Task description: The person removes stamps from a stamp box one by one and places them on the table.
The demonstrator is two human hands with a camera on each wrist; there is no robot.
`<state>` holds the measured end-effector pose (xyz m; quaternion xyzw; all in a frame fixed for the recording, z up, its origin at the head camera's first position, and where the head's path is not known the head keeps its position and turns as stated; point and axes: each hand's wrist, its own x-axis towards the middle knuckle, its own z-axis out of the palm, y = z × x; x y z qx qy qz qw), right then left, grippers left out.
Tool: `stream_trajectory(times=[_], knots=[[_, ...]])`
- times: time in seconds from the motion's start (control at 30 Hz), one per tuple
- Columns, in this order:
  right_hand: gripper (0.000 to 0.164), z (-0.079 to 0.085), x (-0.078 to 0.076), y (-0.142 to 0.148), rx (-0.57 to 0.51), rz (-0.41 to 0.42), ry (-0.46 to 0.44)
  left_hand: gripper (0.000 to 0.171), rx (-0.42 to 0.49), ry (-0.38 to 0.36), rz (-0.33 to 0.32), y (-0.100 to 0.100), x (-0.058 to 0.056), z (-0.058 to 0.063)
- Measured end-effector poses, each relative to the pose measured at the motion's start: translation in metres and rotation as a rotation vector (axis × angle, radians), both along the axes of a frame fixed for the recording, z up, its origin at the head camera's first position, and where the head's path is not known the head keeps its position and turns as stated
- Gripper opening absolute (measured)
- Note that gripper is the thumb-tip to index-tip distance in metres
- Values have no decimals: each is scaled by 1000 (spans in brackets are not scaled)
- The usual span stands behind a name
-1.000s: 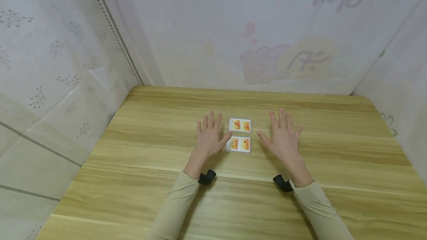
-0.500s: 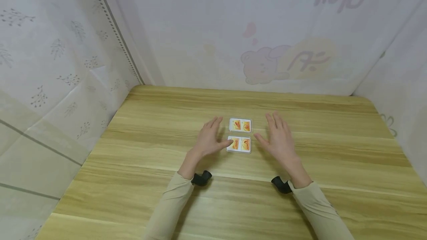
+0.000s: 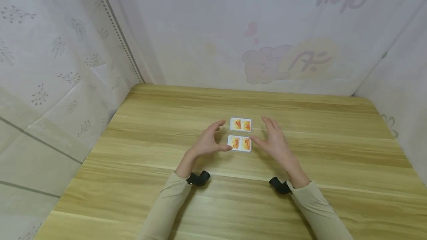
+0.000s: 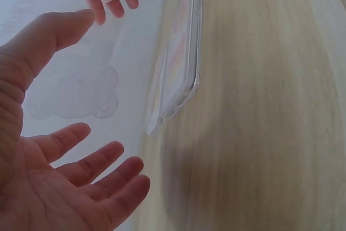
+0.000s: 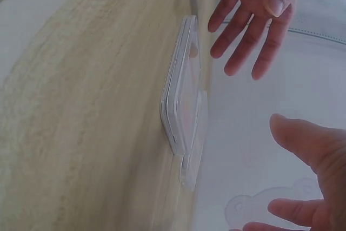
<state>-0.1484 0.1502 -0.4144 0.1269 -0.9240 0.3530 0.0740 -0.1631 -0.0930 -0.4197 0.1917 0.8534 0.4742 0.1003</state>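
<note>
Two flat rectangular cards in clear plastic cases lie on the wooden table, one behind the other. Orange pictures on white mark both the nearer card (image 3: pixel 240 144) and the farther card (image 3: pixel 241 124). My left hand (image 3: pixel 205 142) is held just left of them, fingers bent loosely, its thumb overlapping the nearer card's left edge in the head view. On the other side is my right hand (image 3: pixel 275 140), thumb tip right by that card's upper right corner. Neither hand holds anything. Seen edge-on in the right wrist view, the nearer case (image 5: pixel 181 90) looks thick and layered.
The wooden table (image 3: pixel 150 129) extends around the cards on every side. A pale printed cloth (image 3: pixel 186 29) hangs behind it, and a patterned curtain (image 3: pixel 60 66) on the left. Each wrist carries a black camera mount (image 3: pixel 199 178).
Both hands have gone from flat, spread fingers to loosely bent ones, turning their palms toward each other. The right hand has moved slightly inward. The cards stay in place.
</note>
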Motion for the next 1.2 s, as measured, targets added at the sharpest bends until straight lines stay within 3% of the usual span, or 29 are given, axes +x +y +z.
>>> stream_trajectory(times=[0.23,0.47,1.03,1.07,1.2], knots=[[84,-1,0,-4,-64,38,-105,85,68,-70,-8,-1,0,-3],[83,-1,1,-8,-139,81,-196,82,96,-91,-36,0,-3,-8],[83,-7,0,-15,-149,151,-258,82,53,-120,-31,3,-3,-14],[83,-8,0,-15,-144,153,-259,82,52,-127,-38,4,0,-9],[84,-9,0,-17,-133,161,-253,81,23,-122,-44,5,0,-10]])
